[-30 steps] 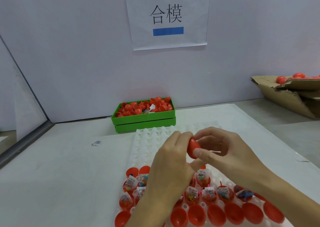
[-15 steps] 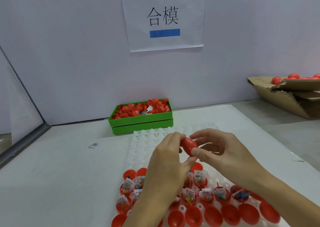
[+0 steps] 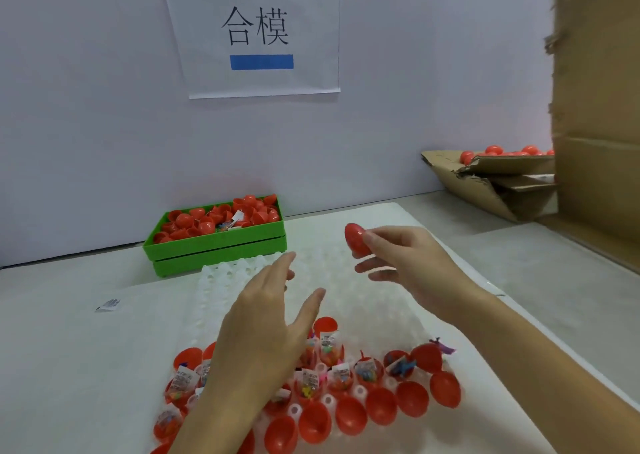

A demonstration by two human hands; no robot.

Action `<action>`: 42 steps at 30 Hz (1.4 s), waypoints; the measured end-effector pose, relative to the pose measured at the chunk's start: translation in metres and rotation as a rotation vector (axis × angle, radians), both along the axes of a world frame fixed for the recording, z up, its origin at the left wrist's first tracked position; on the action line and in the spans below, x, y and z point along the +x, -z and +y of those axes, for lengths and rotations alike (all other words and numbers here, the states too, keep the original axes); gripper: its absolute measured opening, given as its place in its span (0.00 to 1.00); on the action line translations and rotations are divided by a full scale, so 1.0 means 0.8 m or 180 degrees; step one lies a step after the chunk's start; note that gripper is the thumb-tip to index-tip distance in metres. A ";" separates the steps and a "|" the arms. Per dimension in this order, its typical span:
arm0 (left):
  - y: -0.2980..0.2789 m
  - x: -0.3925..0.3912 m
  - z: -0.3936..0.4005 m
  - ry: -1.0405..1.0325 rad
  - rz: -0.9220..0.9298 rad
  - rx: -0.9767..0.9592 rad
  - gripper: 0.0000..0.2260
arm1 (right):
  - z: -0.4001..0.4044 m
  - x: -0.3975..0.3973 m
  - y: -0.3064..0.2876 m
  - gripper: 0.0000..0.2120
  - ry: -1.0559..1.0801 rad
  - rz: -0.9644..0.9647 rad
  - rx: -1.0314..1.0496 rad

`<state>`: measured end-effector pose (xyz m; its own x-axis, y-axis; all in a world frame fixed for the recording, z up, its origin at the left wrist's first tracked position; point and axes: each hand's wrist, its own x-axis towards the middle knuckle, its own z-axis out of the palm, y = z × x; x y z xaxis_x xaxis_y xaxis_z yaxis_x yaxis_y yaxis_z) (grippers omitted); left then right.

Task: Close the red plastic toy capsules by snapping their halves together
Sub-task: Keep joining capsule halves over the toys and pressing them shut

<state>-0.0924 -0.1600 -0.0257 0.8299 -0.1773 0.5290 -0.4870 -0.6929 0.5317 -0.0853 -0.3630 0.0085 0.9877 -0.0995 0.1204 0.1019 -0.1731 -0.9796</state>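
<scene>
Open halves (image 3: 349, 420): red plastic cups in a row along the lower frame, hollow side up, seated in the white tray (image 3: 221, 275).
Filled halves (image 3: 341, 374): red cups just above that row, each holding a small bagged toy with a white label; several are hidden behind the left wrist.
Left hand (image 3: 266, 318): centre frame, released, fingers straight and spread, holding nothing, above the tray.
Right hand (image 3: 412, 263): right of centre, thumb and fingertips grasping the closed capsule (image 3: 355, 242).
Closed capsule: glossy red egg shape, both halves joined, raised over the far part of the tray, centre right.
Paper tag (image 3: 109, 304): small, lying on the table (image 3: 69, 367), left of the tray.
Green bin (image 3: 214, 249): beyond the tray, centre, heaped with red capsule pieces.
Cardboard box (image 3: 495, 183): upper right, torn flaps, red capsules showing inside.
Wall sign (image 3: 256, 30): upper centre, white sheet, two black characters, blue bar.
</scene>
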 end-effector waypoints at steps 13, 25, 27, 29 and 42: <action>-0.019 -0.009 -0.010 -0.0087 0.0103 -0.0123 0.33 | -0.188 0.145 -0.120 0.15 0.1446 -0.0399 0.1991; -0.017 -0.005 -0.005 -0.0210 0.0049 -0.0003 0.13 | -0.196 0.151 -0.067 0.13 0.2182 -0.0383 -0.0016; -0.015 -0.003 -0.001 -0.0132 0.0142 0.0080 0.09 | -0.161 0.130 -0.050 0.16 0.2054 -0.0686 -0.0708; -0.015 -0.001 0.005 -0.0022 0.0226 0.0214 0.04 | -0.126 0.106 -0.035 0.17 0.1469 -0.0748 -0.0975; -0.035 0.018 0.050 -0.0083 0.0361 -0.0478 0.05 | -0.033 0.024 0.034 0.18 0.0234 -0.0666 -0.1826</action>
<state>-0.0782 -0.1198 0.0020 0.8891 -0.0810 0.4506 -0.4008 -0.6132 0.6807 -0.0660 -0.3896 -0.0187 0.9304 -0.0284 0.3653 0.2497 -0.6806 -0.6888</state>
